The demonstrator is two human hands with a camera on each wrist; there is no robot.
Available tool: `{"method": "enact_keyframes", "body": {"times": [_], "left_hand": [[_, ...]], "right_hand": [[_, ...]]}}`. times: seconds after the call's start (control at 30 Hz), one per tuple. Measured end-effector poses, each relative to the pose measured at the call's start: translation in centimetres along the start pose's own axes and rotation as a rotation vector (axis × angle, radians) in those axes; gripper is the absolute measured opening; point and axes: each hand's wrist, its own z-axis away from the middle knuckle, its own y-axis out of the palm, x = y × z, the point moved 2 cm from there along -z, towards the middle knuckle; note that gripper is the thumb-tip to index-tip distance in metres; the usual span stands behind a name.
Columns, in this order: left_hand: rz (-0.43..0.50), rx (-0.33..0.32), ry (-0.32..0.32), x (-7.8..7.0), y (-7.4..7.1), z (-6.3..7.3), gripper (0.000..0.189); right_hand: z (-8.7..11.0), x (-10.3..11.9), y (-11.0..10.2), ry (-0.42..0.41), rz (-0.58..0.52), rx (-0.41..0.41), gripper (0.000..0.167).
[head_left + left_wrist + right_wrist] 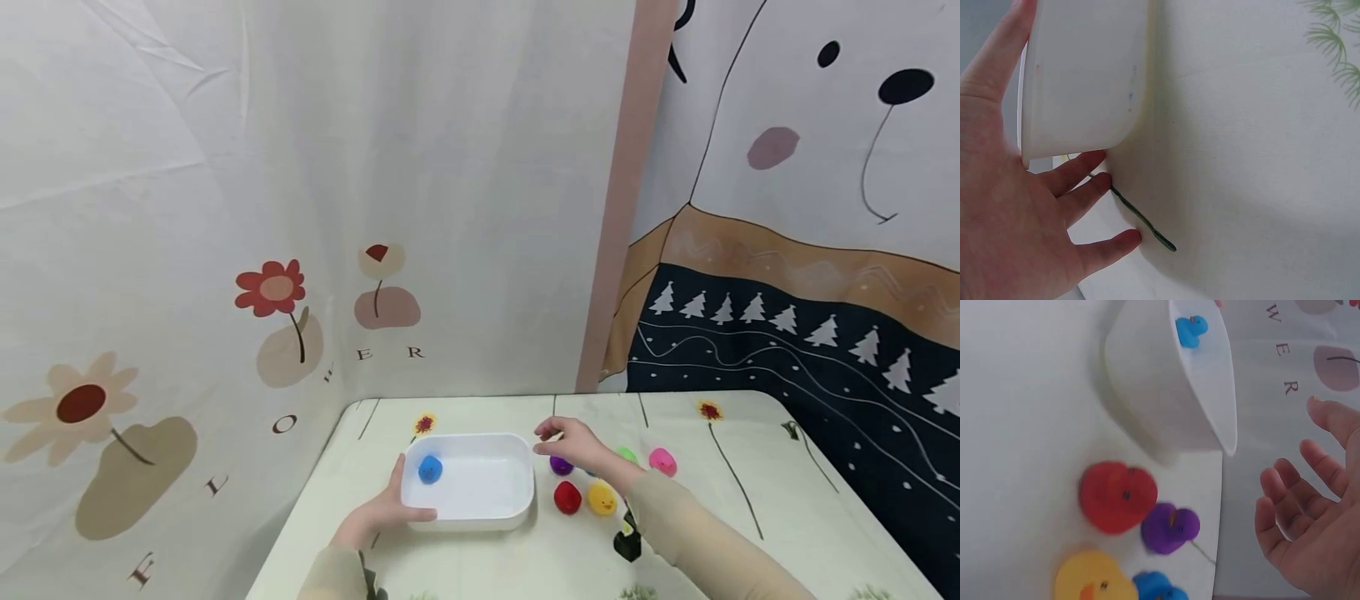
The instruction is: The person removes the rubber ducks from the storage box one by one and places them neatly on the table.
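Note:
A white plastic tub (480, 479) stands on the table with a blue toy duck (431, 469) inside, near its left end. My left hand (386, 504) rests against the tub's left end. In the left wrist view its thumb lies straight along the long side, and the other fingers (1094, 194) are spread at the end wall. Just beyond the tub's right rim, my right hand (573, 443) hovers with loosely bent fingers and holds nothing. Under and beside it sit a red duck (567, 498), a yellow duck (602, 498) and a purple duck (561, 466).
Farther right lie a pink duck (663, 462) and a green duck (627, 455), the green one partly behind my right arm. Another blue duck (1159, 587) shows in the right wrist view. A flower-printed cloth covers the table (705, 517), and printed curtains (480, 208) hang behind it.

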Motion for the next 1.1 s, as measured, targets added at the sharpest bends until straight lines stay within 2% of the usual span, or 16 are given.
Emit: {"method": "enact_keyframes", "body": {"times": [0.17,0.33,0.6,0.7,0.93,1.1], "left_hand": [[0.018,-0.005,0.014,-0.3,-0.1,0.2,0.129],[0.033,-0.011,0.056,-0.1,0.0,0.2,0.130],[0.048,0.004,0.033,0.4,0.2,-0.1,0.128],[0.071,-0.017,0.033,0.3,0.0,-0.1,0.127],[0.049,-0.029,0.013,0.8,0.5,0.1,0.126],[0.039,-0.023,0.057,0.6,0.3,0.1,0.127]], "right_hand": [[-1.8,1.4,2.2,-0.081,-0.011,0.066,0.036],[-3.3,2.7,4.1,-0.132,-0.012,0.098,0.034],[-4.4,4.7,6.9,-0.181,-0.004,0.133,0.041],[-4.8,5.3,8.0,-0.202,0.003,0.140,0.043],[-5.4,5.2,11.0,-0.195,0.077,0.150,0.048],[-5.8,5.2,12.1,-0.178,0.093,0.126,0.048]]}}
